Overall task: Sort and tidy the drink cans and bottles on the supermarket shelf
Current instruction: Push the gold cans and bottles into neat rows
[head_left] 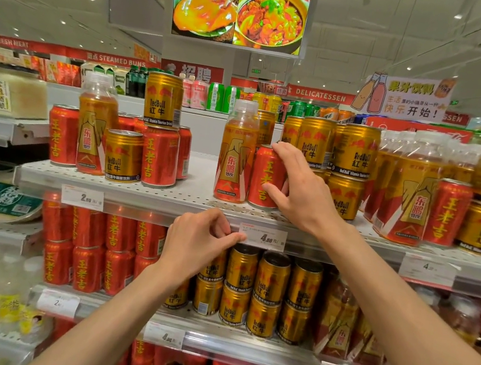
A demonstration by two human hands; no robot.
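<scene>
Right hand (300, 187) grips the red aluminium herbal-tea can (264, 176), likely bound for the red cans at nine o'clock; left hand (197, 238) hangs loosely curled, empty.

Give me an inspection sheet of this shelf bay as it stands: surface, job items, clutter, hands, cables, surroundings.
Surface: perforated top shelf, bare stretch in the middle; price tags on its front rail.
Job's things: red can beside an orange bottle; left group mixes red cans, a bottle and gold cans, with one gold can stacked on top; stacked gold cans right of the hand.
Clutter: brands are mixed on the top shelf; the shelf below is sorted into red and gold blocks.
Hands: right hand grips the red can; left hand is loosely curled by a price tag, contact unclear.
Cables: nothing seen.
Surroundings: food screen overhead, store banners behind.
</scene>
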